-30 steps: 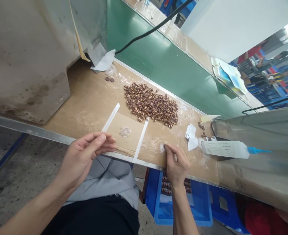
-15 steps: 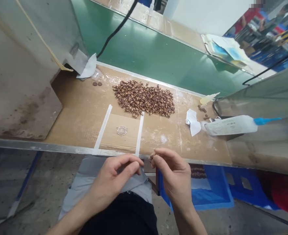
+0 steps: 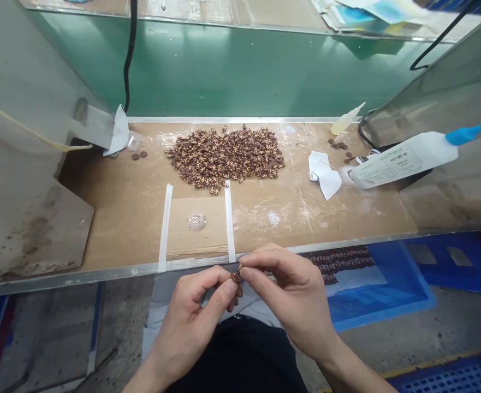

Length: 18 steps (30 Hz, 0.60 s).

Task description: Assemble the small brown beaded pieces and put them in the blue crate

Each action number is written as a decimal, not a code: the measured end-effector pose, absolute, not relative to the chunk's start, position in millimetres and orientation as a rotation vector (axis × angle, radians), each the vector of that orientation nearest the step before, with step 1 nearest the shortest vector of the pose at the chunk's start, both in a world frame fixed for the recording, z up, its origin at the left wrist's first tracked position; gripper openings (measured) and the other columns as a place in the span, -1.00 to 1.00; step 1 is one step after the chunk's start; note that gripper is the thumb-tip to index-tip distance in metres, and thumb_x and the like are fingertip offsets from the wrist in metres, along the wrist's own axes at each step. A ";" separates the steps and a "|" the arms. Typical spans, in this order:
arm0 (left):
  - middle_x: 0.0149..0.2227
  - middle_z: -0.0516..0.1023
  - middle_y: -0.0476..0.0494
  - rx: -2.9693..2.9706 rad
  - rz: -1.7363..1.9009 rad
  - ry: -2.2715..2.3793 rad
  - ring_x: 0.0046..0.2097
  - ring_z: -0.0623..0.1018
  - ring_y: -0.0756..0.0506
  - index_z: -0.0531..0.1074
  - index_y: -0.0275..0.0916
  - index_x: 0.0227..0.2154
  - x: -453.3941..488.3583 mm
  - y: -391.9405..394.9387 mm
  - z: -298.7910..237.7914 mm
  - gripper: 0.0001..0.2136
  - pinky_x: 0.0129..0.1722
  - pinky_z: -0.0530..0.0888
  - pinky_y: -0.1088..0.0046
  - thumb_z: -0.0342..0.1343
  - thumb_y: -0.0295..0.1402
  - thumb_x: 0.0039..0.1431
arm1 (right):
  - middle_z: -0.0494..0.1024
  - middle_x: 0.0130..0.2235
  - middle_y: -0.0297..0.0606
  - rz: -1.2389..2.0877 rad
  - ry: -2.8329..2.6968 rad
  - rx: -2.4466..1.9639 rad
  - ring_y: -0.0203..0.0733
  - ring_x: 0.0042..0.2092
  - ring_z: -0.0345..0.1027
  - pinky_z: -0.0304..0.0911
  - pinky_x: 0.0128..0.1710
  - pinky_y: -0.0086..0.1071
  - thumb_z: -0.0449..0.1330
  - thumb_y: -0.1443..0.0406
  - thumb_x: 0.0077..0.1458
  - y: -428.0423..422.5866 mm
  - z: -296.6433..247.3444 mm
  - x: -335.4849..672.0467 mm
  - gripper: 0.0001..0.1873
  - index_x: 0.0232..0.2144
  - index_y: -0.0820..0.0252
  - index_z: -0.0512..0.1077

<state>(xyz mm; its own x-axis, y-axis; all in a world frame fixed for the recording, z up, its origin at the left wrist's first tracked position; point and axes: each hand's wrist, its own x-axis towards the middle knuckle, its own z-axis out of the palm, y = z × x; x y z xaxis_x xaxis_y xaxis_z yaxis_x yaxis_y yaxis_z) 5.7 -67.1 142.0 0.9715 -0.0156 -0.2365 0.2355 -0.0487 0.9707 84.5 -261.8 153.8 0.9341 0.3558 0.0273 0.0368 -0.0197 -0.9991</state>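
My left hand [image 3: 191, 322] and my right hand [image 3: 293, 297] meet in front of the bench edge, above my lap. Both pinch one small brown part [image 3: 237, 276] between thumb and fingertips. On the cardboard-covered bench [image 3: 121, 213] lies a wide pile of small brown and gold parts [image 3: 224, 155], well beyond my hands. A small clear round dish [image 3: 196, 222] sits between two white tape strips [image 3: 229, 221] near the front edge.
A white glue bottle with a blue tip [image 3: 404, 158] lies at the right, next to crumpled white paper [image 3: 324, 174] and a few brown discs [image 3: 340, 146]. Two discs [image 3: 138, 155] lie at the left. A blue crate [image 3: 371, 278] with rows of parts stands below the bench. A green belt [image 3: 232, 71] runs behind.
My right hand left the bench top with a small part and came back to my lap. My left hand closed in from the left until both pinch the part. The view swung level with the bench.
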 end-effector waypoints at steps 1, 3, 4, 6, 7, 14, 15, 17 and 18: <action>-0.35 0.61 -0.05 1.598 -0.209 0.171 -0.27 0.60 -0.09 0.56 -0.14 -0.37 6.2 -67.2 142.7 -0.55 -0.19 0.49 0.37 0.18 -0.06 0.72 | 0.78 -0.21 -0.34 0.252 -0.317 -1.577 -0.17 -0.22 0.68 0.59 -0.18 -0.30 0.50 0.36 0.45 -261.7 153.6 84.9 -0.88 -0.10 -0.01 0.81; -0.33 0.62 -0.05 1.565 -0.216 0.173 -0.25 0.61 -0.09 0.57 -0.14 -0.34 6.9 -68.0 143.6 -0.57 -0.15 0.51 0.36 0.17 -0.06 0.72 | 0.77 -0.23 -0.35 0.252 -0.313 -1.544 -0.17 -0.24 0.68 0.60 -0.18 -0.29 0.49 0.36 0.46 -261.3 152.8 85.3 -0.87 -0.10 -0.02 0.80; -0.33 0.61 -0.04 1.555 -0.213 0.177 -0.25 0.61 -0.09 0.57 -0.13 -0.33 7.1 -68.5 143.9 -0.57 -0.15 0.51 0.36 0.17 -0.06 0.72 | 0.77 -0.24 -0.36 0.261 -0.307 -1.519 -0.17 -0.24 0.68 0.60 -0.19 -0.29 0.49 0.37 0.47 -261.2 152.1 85.2 -0.87 -0.10 -0.02 0.80; -0.33 0.60 -0.04 1.554 -0.209 0.177 -0.25 0.60 -0.09 0.56 -0.13 -0.33 6.9 -69.2 144.0 -0.58 -0.15 0.50 0.36 0.17 -0.06 0.72 | 0.77 -0.23 -0.36 0.275 -0.299 -1.481 -0.17 -0.25 0.69 0.60 -0.21 -0.29 0.49 0.37 0.48 -261.1 150.2 84.4 -0.86 -0.08 -0.03 0.81; -0.33 0.59 -0.04 1.561 -0.211 0.174 -0.25 0.59 -0.09 0.56 -0.13 -0.33 6.7 -69.4 143.8 -0.58 -0.15 0.50 0.36 0.17 -0.07 0.73 | 0.77 -0.22 -0.36 0.278 -0.298 -1.472 -0.17 -0.25 0.69 0.60 -0.22 -0.29 0.49 0.36 0.49 -261.2 149.2 83.7 -0.86 -0.08 -0.03 0.81; -0.33 0.62 -0.06 1.741 -0.141 0.122 -0.28 0.63 -0.11 0.57 -0.11 -0.28 11.3 -70.1 147.7 -0.64 -0.22 0.50 0.34 0.14 -0.15 0.73 | 0.77 -0.21 -0.33 0.275 -0.292 -1.470 -0.14 -0.22 0.70 0.64 -0.20 -0.28 0.51 0.33 0.50 -264.3 144.0 84.0 -0.90 -0.10 -0.03 0.80; -0.33 0.64 -0.05 1.790 -0.095 0.100 -0.29 0.63 -0.11 0.59 -0.10 -0.26 12.9 -70.5 149.1 -0.68 -0.24 0.50 0.34 0.16 -0.19 0.72 | 0.78 -0.19 -0.32 0.269 -0.303 -1.465 -0.13 -0.19 0.71 0.65 -0.17 -0.28 0.51 0.33 0.51 -265.2 142.8 85.3 -0.90 -0.10 -0.04 0.81; -0.33 0.68 -0.04 1.877 0.017 0.048 -0.32 0.65 -0.11 0.63 -0.07 -0.21 16.2 -71.2 151.5 -0.78 -0.27 0.51 0.35 0.21 -0.28 0.67 | 0.81 -0.13 -0.31 0.257 -0.334 -1.448 -0.12 -0.12 0.73 0.67 -0.08 -0.27 0.52 0.33 0.50 -266.7 139.8 87.9 -0.88 -0.07 -0.07 0.81; -0.32 0.71 -0.04 1.912 0.071 0.028 -0.33 0.67 -0.11 0.65 -0.06 -0.17 17.8 -71.6 152.3 -0.83 -0.26 0.53 0.35 0.23 -0.33 0.64 | 0.82 -0.11 -0.31 0.255 -0.345 -1.434 -0.10 -0.09 0.75 0.68 -0.03 -0.26 0.53 0.34 0.50 -267.1 138.3 89.1 -0.87 -0.05 -0.08 0.81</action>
<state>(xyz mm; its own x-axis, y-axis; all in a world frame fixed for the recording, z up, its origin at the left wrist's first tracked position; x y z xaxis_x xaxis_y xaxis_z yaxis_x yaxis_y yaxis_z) 17.8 -71.6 152.3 0.9979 0.0544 0.0361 -0.0157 -0.3361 0.9417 89.1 -267.1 138.3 0.9238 0.3748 0.0789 0.0346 0.1233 -0.9918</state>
